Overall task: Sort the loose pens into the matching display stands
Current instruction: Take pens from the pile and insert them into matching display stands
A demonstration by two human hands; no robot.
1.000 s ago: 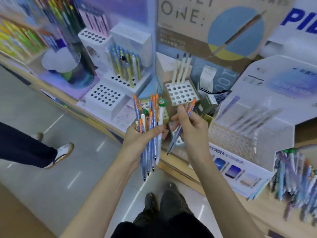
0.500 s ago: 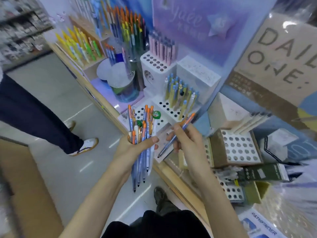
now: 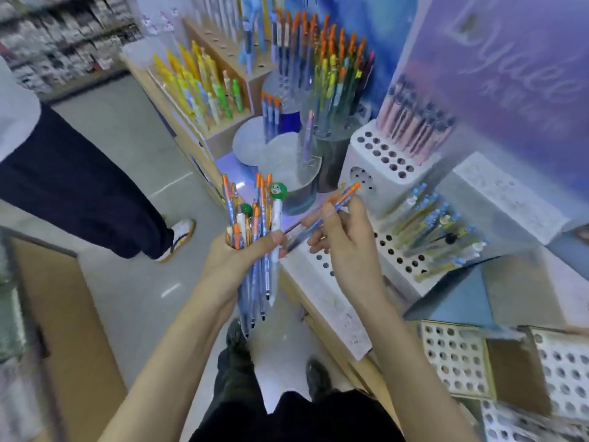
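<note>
You stood in a shop aisle, grey floor [image 3: 127, 282] underfoot, counter [image 3: 342, 323] on your rt crowded w/ holed stands [image 3: 385, 154]. Another person's leg [image 3: 79, 186] was at left. Your left hand [image 3: 236, 253] was curled tight round a bundle [image 3: 258, 282] of pens, upright, orange caps up, tips down. Your right hand [image 3: 347, 247] pinched one pen [image 3: 342, 196] btwn thumb & fingers, over the counter's edge. Its long axis ran diagonal, orange end up-right twd the stands.

A dark trouser leg [image 3: 79, 186] and white shoe [image 3: 181, 231] stand on the grey floor [image 3: 127, 282] near a brown box [image 3: 63, 330]. A purple poster [image 3: 510, 74] hangs at right.
</note>
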